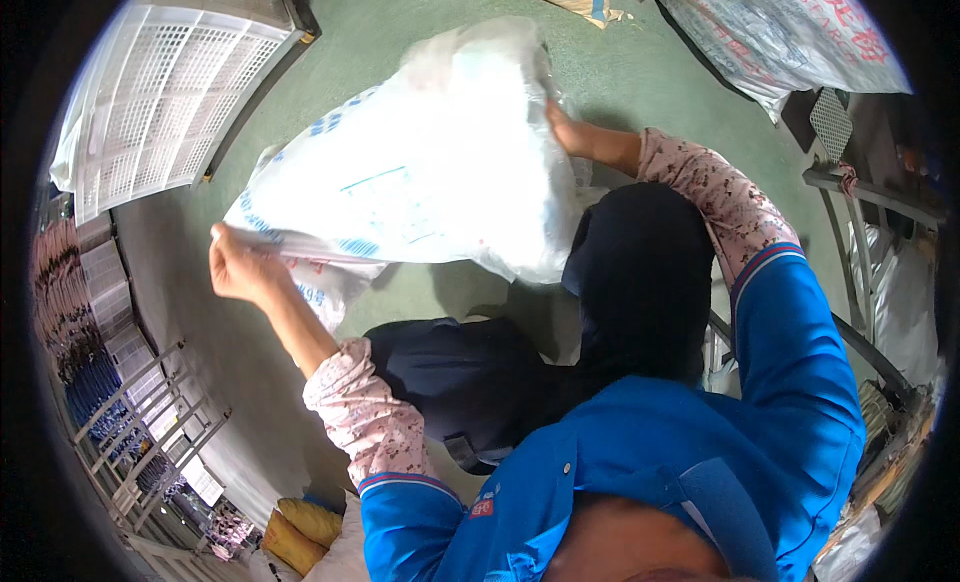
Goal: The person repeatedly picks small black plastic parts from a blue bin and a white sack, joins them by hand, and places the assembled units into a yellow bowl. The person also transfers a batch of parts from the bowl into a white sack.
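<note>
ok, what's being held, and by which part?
The large white plastic bag: the left hand pinches its near-left corner. The right hand is against its right edge; its fingers are partly hidden, so its grip can't be told.

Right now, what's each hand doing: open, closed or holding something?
Left hand: closed, holding the left end of the white bag.
Right hand: at the bag's right edge; partly hidden, so open or closed can't be told.

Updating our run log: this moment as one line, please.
left hand: gripping left corner of white plastic bag | right hand: at bag's right edge, fingers partly hidden | bag: spread between hands
</note>
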`<state>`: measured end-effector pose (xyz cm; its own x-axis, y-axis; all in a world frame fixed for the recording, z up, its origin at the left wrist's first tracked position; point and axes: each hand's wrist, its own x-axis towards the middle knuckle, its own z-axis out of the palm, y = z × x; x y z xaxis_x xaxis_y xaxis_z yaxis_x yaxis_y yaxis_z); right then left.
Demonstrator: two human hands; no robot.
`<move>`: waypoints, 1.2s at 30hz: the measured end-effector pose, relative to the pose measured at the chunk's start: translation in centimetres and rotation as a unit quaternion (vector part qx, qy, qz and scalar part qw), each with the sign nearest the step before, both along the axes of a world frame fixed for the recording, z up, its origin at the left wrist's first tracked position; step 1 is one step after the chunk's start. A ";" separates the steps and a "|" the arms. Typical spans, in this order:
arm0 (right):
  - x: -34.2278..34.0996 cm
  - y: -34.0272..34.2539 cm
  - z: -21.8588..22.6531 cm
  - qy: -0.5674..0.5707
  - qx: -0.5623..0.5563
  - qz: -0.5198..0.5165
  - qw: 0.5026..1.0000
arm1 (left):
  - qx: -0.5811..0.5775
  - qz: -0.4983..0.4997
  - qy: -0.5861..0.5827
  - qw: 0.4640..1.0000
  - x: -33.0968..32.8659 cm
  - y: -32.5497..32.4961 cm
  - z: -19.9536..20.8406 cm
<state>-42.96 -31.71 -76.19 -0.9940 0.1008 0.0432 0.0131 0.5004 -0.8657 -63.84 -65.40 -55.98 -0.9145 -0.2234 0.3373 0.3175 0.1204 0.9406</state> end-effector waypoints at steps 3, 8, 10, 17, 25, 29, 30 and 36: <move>-4.1 -2.4 -0.3 0.007 0.012 -0.032 0.999 | -0.038 0.009 0.060 0.997 -1.9 -2.4 0.3; -8.8 -5.2 0.8 -0.135 -0.045 -0.080 0.987 | -0.207 0.067 -0.145 0.965 -5.6 -12.3 -2.7; -9.1 -5.4 -0.1 -0.147 -0.039 -0.104 0.983 | -0.362 0.089 0.016 0.928 -3.7 -7.8 -2.5; -8.2 -4.1 -1.3 -0.117 -0.095 -0.065 0.986 | -0.578 -0.369 0.104 0.720 9.5 13.0 -2.8; -6.2 -3.0 -2.0 -0.008 -0.138 -0.022 0.990 | -0.617 -0.303 0.021 0.726 2.9 8.2 -8.4; -5.1 -2.4 -0.5 -0.008 -0.119 0.001 0.993 | -0.633 -0.268 -0.002 0.726 2.8 8.0 -8.4; -4.6 -2.1 0.4 -0.028 -0.109 0.005 0.994 | -0.642 -0.264 0.001 0.720 2.6 8.1 -8.6; -3.1 -2.3 2.6 0.015 -0.033 -0.008 0.999 | -0.646 -0.197 0.010 0.738 0.9 6.9 -9.0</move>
<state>-46.08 -34.03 -73.61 -0.9904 0.1211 0.0664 -0.0061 0.4419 -0.8970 -62.97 -58.47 -65.00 -0.8149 0.5773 0.0508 0.5789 0.8070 0.1166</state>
